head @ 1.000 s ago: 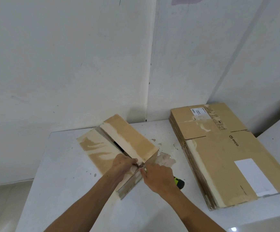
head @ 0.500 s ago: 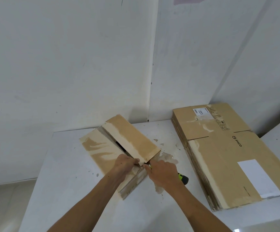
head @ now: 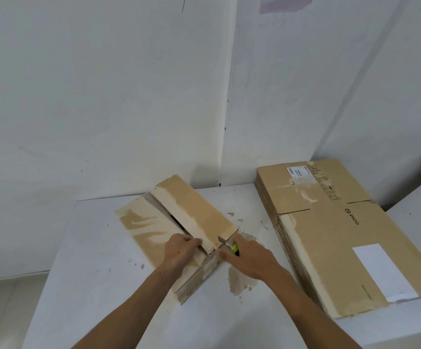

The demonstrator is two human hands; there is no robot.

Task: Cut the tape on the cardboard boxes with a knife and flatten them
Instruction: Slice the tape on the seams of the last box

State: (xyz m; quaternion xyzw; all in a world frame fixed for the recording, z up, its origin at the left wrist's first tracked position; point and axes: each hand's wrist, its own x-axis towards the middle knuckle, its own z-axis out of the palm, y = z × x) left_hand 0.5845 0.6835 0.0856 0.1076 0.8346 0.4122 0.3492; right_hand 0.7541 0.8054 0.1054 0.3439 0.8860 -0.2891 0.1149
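Note:
A brown cardboard box (head: 194, 212) lies on the white table (head: 98, 248), its top flaps parted along a dark centre seam. My left hand (head: 181, 250) grips the near end of the left flap, fingers curled over its edge. My right hand (head: 249, 258) holds a utility knife (head: 230, 245) with a yellow-green and black handle. Its short blade points at the near corner of the right flap, beside the left fingers. Torn tape residue shows pale along both flaps.
A tall stack of flattened cardboard boxes (head: 335, 233) fills the right side of the table, reaching its near edge. Brown stains and scraps mark the tabletop around the box. White walls stand close behind. A second white surface (head: 420, 202) sits at far right.
My right hand has slid forward and right along the box's near end, and the knife's blade and yellow handle now show in front of it. The left hand keeps its hold.

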